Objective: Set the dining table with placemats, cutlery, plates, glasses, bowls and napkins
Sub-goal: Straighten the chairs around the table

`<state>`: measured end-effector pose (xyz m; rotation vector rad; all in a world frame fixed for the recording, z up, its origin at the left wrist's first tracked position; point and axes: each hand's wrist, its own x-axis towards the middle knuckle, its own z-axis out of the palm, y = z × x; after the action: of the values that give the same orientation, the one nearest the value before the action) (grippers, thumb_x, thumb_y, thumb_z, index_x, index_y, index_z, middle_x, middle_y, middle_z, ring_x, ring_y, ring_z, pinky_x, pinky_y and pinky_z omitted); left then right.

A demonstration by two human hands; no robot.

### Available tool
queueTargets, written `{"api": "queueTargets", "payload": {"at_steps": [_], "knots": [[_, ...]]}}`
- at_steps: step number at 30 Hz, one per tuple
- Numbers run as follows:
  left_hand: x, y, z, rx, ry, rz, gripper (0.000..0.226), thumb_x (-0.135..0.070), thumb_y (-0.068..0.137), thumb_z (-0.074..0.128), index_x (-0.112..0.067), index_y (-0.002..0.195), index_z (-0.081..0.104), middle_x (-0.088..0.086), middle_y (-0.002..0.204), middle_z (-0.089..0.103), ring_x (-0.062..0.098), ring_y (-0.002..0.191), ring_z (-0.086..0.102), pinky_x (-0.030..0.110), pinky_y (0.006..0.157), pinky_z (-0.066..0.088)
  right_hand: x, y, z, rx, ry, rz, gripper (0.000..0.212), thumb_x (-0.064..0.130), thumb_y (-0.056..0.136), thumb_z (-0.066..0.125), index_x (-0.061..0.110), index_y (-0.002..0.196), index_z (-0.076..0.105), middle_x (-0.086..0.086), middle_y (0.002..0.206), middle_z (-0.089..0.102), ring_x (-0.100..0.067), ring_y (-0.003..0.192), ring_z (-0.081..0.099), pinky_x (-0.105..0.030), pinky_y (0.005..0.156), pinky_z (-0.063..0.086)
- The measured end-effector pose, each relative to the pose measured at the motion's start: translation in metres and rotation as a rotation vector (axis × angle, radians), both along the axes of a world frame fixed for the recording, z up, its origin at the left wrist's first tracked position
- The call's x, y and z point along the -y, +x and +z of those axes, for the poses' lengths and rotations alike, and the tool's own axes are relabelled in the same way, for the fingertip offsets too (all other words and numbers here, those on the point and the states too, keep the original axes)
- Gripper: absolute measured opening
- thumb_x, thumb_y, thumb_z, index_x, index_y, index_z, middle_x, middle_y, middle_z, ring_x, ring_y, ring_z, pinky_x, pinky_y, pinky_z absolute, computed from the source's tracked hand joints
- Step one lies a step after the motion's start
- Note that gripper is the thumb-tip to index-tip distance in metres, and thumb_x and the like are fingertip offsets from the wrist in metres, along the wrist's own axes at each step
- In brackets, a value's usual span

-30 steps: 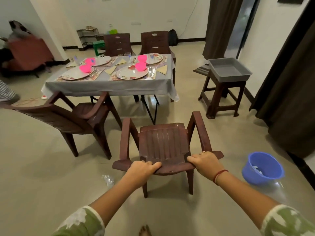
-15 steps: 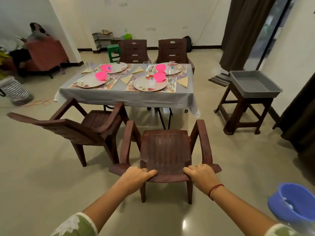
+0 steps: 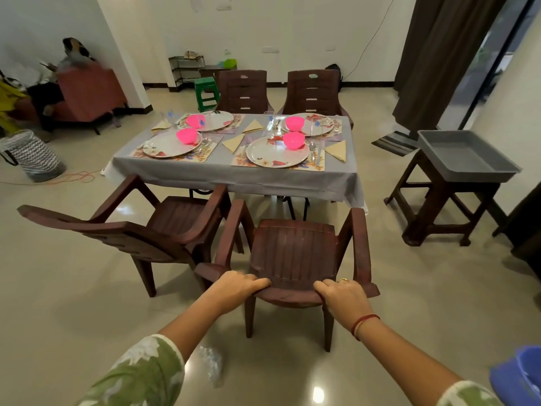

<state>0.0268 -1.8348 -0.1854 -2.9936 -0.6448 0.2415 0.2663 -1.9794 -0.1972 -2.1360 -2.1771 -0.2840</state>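
Left hand (image 3: 238, 285) and right hand (image 3: 344, 294) both grasp the top edge of the backrest of a brown plastic chair (image 3: 292, 253). The fingers curl over the rim, one hand toward each end.

The chair faces the dining table (image 3: 234, 178), which stands at 12 o'clock from it under a grey cloth. The seat front is near the cloth's hanging edge.

The table carries four settings. Near right: a floral placemat (image 3: 307, 167) bears a plate (image 3: 272, 155). A pink bowl (image 3: 293, 140) sits at the plate's 12 o'clock rim, cutlery (image 3: 313, 149) lies at 3 o'clock, and a folded napkin (image 3: 336, 150) lies beyond that. The other three settings look alike. A glass (image 3: 269, 121) stands near the table's centre.

A second chair (image 3: 164, 227) stands at 9 o'clock from the held one, angled, with the armrests just beside each other. Two far chairs (image 3: 244, 89) stand at the table's 12 o'clock side. A stool (image 3: 433, 209) holding a grey tray (image 3: 465, 159) stands at 2 o'clock. A blue bucket (image 3: 524, 376) is at 4 o'clock, cut off by the frame edge.
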Motion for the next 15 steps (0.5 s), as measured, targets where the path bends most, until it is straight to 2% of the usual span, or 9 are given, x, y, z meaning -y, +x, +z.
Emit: {"api": "queueTargets", "payload": {"at_steps": [5,8,12,14,15], "knots": [[-0.018,0.015,-0.002,-0.015,0.048,0.043,0.044,-0.014,0.099,0.039,-0.027,0.14,0.033,0.004,0.119,0.06,0.025,0.1,0.062,0.032,0.074,0.045,-0.022,0.012,0.0,0.012,-0.047,-0.017,0.039,0.011,0.047,0.088,0.025,0.073,0.063,0.005,0.054,0.058,-0.019,0.04,0.055,-0.026,0.035,0.042],[-0.032,0.02,-0.005,-0.019,0.028,0.075,0.042,-0.016,0.099,0.041,-0.029,0.138,0.033,0.004,0.117,0.061,0.022,0.098,0.063,0.033,0.077,0.05,-0.036,0.019,0.0,0.023,-0.083,-0.028,0.038,0.013,0.05,0.088,0.025,0.074,0.062,0.005,0.055,0.058,-0.018,0.041,0.056,-0.027,0.034,0.045],[-0.05,0.027,-0.004,-0.005,0.013,0.093,0.04,-0.015,0.098,0.041,-0.025,0.137,0.038,0.005,0.113,0.062,0.024,0.097,0.063,0.034,0.077,0.048,-0.054,0.024,0.002,0.031,-0.127,-0.019,0.037,0.013,0.053,0.088,0.024,0.075,0.06,0.004,0.056,0.058,-0.019,0.042,0.056,-0.027,0.035,0.044],[-0.057,0.03,-0.003,0.008,0.01,0.098,0.038,-0.016,0.098,0.043,-0.024,0.135,0.04,0.005,0.11,0.063,0.024,0.095,0.063,0.034,0.077,0.05,-0.062,0.026,0.006,0.025,-0.151,-0.03,0.03,0.013,0.064,0.083,0.023,0.081,0.061,0.002,0.063,0.061,-0.021,0.048,0.06,-0.027,0.04,0.046],[-0.059,0.032,-0.003,0.016,0.013,0.102,0.037,-0.016,0.097,0.044,-0.024,0.133,0.041,0.005,0.109,0.064,0.023,0.094,0.064,0.034,0.077,0.051,-0.064,0.027,0.008,0.02,-0.172,-0.027,0.023,0.012,0.074,0.075,0.022,0.09,0.061,0.0,0.073,0.064,-0.023,0.058,0.063,-0.029,0.047,0.049]]}}
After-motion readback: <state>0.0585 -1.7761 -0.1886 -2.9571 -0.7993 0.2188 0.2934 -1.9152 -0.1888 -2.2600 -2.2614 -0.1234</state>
